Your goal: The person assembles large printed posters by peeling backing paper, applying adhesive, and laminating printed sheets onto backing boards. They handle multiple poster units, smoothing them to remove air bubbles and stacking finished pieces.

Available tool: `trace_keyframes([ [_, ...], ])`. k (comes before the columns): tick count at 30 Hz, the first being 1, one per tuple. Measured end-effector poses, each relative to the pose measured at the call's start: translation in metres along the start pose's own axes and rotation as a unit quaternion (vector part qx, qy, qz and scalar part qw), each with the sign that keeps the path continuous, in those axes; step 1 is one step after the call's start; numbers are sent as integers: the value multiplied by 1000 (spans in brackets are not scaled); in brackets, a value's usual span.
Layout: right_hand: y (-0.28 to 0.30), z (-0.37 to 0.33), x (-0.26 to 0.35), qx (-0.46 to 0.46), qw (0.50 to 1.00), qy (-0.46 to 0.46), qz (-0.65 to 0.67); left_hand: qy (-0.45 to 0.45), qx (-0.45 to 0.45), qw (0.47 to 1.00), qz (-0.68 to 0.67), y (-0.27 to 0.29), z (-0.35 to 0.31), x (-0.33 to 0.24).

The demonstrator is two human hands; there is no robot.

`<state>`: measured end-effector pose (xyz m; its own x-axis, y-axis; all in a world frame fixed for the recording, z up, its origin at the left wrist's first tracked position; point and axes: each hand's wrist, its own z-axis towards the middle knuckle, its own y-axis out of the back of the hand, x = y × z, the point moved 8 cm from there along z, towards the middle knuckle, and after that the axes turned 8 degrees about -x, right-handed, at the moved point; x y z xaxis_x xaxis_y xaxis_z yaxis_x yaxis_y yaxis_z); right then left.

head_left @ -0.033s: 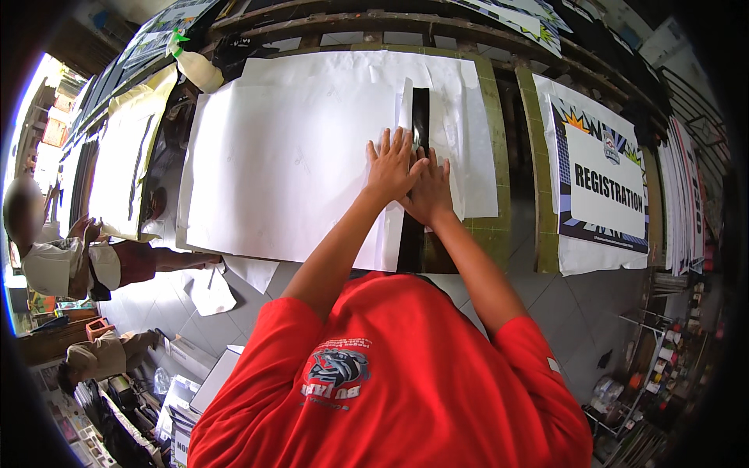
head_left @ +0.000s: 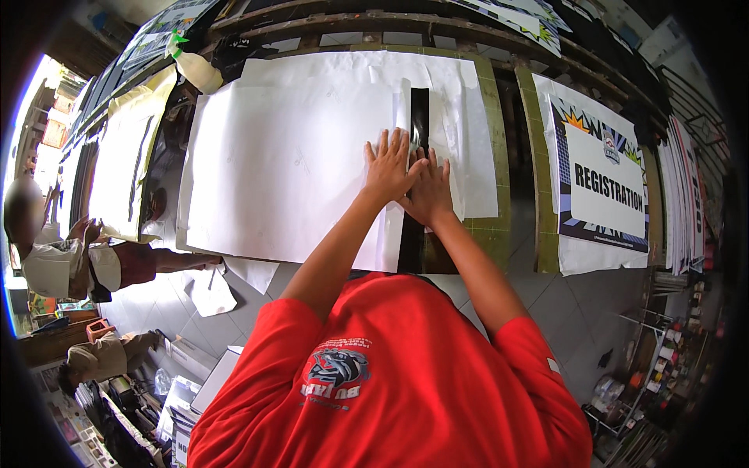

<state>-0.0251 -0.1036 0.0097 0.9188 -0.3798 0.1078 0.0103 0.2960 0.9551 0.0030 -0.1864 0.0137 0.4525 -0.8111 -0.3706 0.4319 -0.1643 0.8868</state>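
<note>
Green worktop (head_left: 485, 243) with large white sheet (head_left: 273, 156) and long black strip (head_left: 420, 108) on top

I see plain white on the large sheet (head_left: 269, 168), shading to soft grey in places, and glossy black with a pale sheen on the long strip (head_left: 420, 113). The mat (head_left: 488, 243) reads olive green to me, with faint lighter grid lines. The shirt (head_left: 437, 366) is bright red, its emblem (head_left: 337, 368) grey, black and white. The sign (head_left: 605, 168) pairs a white panel and black lettering with a blue, black, orange and green border. I make out a cream bottle (head_left: 199, 72) with a green nozzle (head_left: 176, 40), and grey floor tiles (head_left: 577, 308).
</note>
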Motion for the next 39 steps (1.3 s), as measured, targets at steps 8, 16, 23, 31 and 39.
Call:
trace_keyframes([
  [8, -2, -2, -3, 18, 1000, -2, -13, 114, 55, 990, -68, 10, 5, 2],
  [16, -2, -2, -1, 18, 1000, -15, -6, 114, 33, 992, -38, 4, 10, 31],
  [23, -6, -4, -2, 2, 1000, -16, -22, 100, 27, 995, 11, 8, 3, 51],
  [31, -4, -3, -2, -13, 1000, -15, -8, 98, 55, 994, 14, 21, 1, 71],
  [39, -16, -5, -5, -36, 999, -4, -25, 61, 24, 997, 50, 14, -1, 96],
])
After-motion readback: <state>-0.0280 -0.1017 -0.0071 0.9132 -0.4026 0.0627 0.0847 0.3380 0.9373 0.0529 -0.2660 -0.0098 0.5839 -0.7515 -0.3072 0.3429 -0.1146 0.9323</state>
